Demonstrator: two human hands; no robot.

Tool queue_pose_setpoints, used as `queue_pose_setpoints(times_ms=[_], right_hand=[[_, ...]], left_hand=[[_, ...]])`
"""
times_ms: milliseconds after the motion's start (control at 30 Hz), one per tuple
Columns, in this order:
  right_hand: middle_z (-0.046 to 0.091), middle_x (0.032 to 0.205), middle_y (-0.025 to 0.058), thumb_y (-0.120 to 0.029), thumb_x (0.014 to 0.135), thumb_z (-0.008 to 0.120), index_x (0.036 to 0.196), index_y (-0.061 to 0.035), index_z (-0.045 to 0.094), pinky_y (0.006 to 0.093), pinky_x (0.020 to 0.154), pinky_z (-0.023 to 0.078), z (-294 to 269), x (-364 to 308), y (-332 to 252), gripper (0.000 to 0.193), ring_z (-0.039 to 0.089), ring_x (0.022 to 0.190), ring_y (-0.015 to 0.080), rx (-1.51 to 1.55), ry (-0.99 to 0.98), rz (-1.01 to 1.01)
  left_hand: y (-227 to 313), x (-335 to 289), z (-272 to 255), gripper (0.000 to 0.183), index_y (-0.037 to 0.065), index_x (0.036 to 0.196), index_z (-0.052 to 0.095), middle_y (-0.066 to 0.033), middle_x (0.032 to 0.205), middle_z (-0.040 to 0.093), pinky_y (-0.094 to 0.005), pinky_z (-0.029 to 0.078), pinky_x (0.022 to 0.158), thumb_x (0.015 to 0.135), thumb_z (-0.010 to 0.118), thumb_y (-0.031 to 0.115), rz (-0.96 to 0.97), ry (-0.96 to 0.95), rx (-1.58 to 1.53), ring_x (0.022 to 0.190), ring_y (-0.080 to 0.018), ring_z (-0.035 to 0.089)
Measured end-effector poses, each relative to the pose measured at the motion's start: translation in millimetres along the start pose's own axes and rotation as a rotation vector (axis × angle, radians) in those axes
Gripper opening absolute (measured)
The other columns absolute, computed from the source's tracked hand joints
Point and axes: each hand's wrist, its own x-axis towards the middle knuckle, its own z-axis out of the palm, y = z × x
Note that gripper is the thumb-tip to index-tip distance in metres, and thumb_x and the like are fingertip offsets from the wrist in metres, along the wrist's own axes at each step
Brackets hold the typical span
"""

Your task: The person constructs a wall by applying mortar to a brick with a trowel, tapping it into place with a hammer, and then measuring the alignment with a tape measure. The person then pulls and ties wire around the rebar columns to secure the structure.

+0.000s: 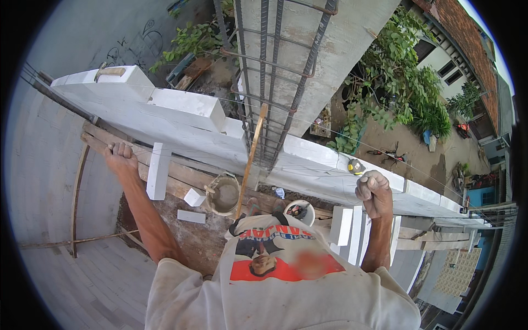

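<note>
My left hand [121, 158] is raised on the left with its fingers curled closed, near the end of a wooden plank [99, 137]. Held up on the right, my right hand [374, 190] is also closed, its fingers pressed together. Whatever either hand grips, if anything, is too thin or hidden to make out. A black and yellow tape measure [356, 166] sits on the white block wall [313, 155] just beyond my right hand. Fine string lines [396, 158] stretch along the wall. At its far left end, a wooden-handled tool [111, 71] rests on the top block.
Steel rebar [264, 60] rises before a concrete slab. A wooden batten [252, 157] leans there. Below are a mortar bucket [237, 204], a white bucket [311, 215] and loose blocks [191, 216]. An upright block [158, 170] stands by my left forearm; more blocks [341, 225] stand right.
</note>
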Motion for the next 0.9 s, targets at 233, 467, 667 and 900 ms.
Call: queue_pose_setpoints(times_ms=[233, 467, 667, 900], right_hand=[[0.078, 0.096, 0.0153, -0.018, 0.089, 0.077, 0.101, -0.0099, 0.081, 0.0405, 0.08, 0.057, 12.4, -1.3, 31.5, 0.015, 0.074, 0.081, 0.034, -1.718, -0.482, 0.039], [0.074, 0.082, 0.0118, -0.015, 0.089, 0.08, 0.097, 0.0014, 0.078, 0.0287, 0.052, 0.036, -14.8, -8.6, 15.9, 0.018, 0.042, 0.055, 0.0096, -0.023, 0.124, 0.077], [0.078, 0.093, 0.0159, -0.017, 0.084, 0.08, 0.107, 0.0013, 0.079, 0.0384, 0.075, 0.055, -9.3, -25.6, 30.0, 0.029, 0.072, 0.082, 0.0258, -0.425, -0.81, 0.33], [0.076, 0.091, 0.0168, -0.022, 0.09, 0.069, 0.099, -0.0114, 0.08, 0.0492, 0.081, 0.058, -70.2, -40.2, 116.4, 0.018, 0.073, 0.091, 0.0369, -1.642, -0.006, 0.33]], left_hand=[[7.4, 69.1, -94.2, 0.027, 0.014, 0.078, 0.038, 0.0054, 0.062, 0.02, -0.0258, 0.014, 0.039, 0.103, 0.046, 0.018, -0.134, -0.013, -0.699, 0.048, -0.0083, 0.016], [-20.0, -2.8, -21.3, 0.024, 0.013, 0.08, 0.042, 0.0059, 0.061, 0.022, -0.027, 0.01, 0.039, 0.104, 0.042, 0.019, -0.013, 0.124, 0.143, 0.047, -0.0075, 0.014], [38.2, 68.7, -165.0, 0.028, 0.016, 0.076, 0.031, 0.0052, 0.06, 0.018, -0.0275, 0.012, 0.042, 0.099, 0.046, 0.016, 0.107, 0.389, -0.28, 0.046, -0.0095, 0.012], [-42.9, -25.1, -51.9, 0.023, 0.011, 0.082, 0.043, 0.0039, 0.062, 0.022, -0.0265, 0.016, 0.042, 0.105, 0.041, 0.013, -0.573, 0.072, -0.109, 0.052, -0.0098, 0.019]])
